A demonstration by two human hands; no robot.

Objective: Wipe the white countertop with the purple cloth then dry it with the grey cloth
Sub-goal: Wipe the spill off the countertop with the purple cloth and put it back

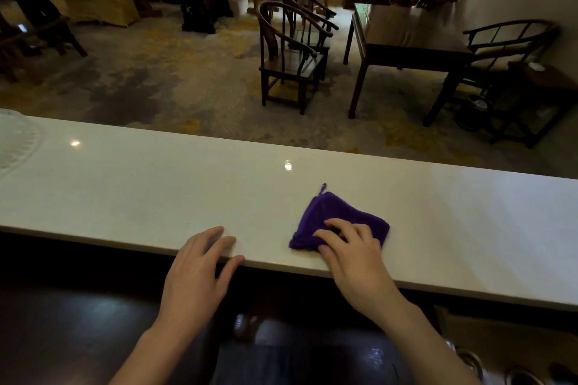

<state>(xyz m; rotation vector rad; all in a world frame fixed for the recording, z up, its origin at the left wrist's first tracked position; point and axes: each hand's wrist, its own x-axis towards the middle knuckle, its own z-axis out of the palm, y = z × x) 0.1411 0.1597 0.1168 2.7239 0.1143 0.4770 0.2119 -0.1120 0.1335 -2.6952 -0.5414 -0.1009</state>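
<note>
A long white countertop runs across the head view from left to right. A folded purple cloth with a small loop at its far corner lies on it, right of centre, near the front edge. My right hand rests on top of the cloth's near part, fingers bent and pressing into the fabric. My left hand lies flat on the counter's front edge, fingers spread, with nothing in it, a short way left of the cloth. No grey cloth is in view.
A clear ribbed lid or dish sits at the counter's far left. Beyond the counter are dark wooden chairs and a dark table on patterned carpet. Below the counter's near edge lies a dark lower surface.
</note>
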